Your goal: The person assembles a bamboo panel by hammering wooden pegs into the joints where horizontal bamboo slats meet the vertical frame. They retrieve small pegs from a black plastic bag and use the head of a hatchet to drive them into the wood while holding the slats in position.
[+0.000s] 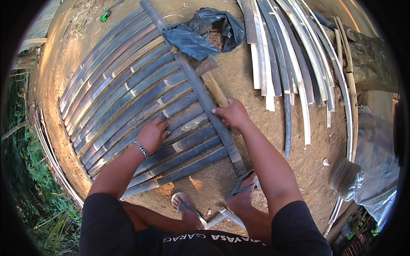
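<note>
In my right hand (234,114) is a hatchet, closed around its wooden handle (215,88); its metal head (206,65) points away from me. The hand is over a long dark crossbar (194,81), with the thumb side close to it. My left hand (153,134) is bent over a dark bamboo slat (179,105), its fingertips closed against the slat; their undersides are hidden. Many such slats lie side by side, their right ends at the crossbar, forming a panel on the ground.
An open black plastic bag (200,36) with brown nails or similar thin pieces inside lies at the crossbar's far end. Loose split bamboo strips (294,59) are piled at the right. A large plastic bottle (344,177) lies near clear sheeting. My sandaled feet stand by the panel's near edge.
</note>
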Tool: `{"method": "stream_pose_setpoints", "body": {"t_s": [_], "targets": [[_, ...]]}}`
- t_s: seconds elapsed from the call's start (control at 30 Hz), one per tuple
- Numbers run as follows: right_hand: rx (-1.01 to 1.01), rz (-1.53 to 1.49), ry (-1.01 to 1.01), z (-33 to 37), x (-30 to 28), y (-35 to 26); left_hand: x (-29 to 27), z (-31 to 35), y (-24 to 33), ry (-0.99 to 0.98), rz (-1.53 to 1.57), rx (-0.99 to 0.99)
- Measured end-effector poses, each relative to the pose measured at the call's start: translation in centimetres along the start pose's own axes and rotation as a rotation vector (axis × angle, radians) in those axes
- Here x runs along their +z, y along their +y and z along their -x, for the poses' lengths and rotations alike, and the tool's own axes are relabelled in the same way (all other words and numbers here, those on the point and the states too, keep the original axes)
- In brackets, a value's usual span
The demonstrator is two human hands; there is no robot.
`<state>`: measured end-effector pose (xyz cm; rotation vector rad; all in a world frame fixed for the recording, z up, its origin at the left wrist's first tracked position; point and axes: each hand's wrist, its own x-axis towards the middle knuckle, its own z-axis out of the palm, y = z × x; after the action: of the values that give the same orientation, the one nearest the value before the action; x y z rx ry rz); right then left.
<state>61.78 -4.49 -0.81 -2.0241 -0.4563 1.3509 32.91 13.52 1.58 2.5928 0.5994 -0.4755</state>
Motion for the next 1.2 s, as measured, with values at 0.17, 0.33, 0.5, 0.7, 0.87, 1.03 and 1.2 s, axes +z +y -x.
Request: {"method": "stream_pose_setpoints", "body": {"t_s": [0.17,0.33,0.5,0.7,0.87,1.03,1.2], "targets": [[0.0,-0.062,-0.021,-0.2,0.1,0.2,0.5,0.6,-0.2,0.066,-0.05,0.08],[0.019,-0.124,-0.053,-0.4,0.4,0.5,-0.7,0.5,0.5,-0.033,-0.058,0.02],[0.021,-0.154,-0.067,-0.2,0.6,0.2,0.3,0.5,-0.2,-0.016,-0.089,0.055],[0.012,-0.184,-0.064,0.1,0.8,-0.8,0.7,0.6,0.0,0.078,-0.03,0.071],[0.0,-0.249,-0.048,0.1,1.0,-0.1,-0.2,0.4,0.4,-0.017,-0.022,0.004],[-0.019,-0.282,-0.055,-0.1,1.1,0.4,-0.5,1.6,-0.4,-0.027,-0.012,-0.075],[-0.022,-0.3,-0.074,-0.3,1.2,0.7,0.2,0.9,-2.0,-0.036,0.097,-0.106]]}}
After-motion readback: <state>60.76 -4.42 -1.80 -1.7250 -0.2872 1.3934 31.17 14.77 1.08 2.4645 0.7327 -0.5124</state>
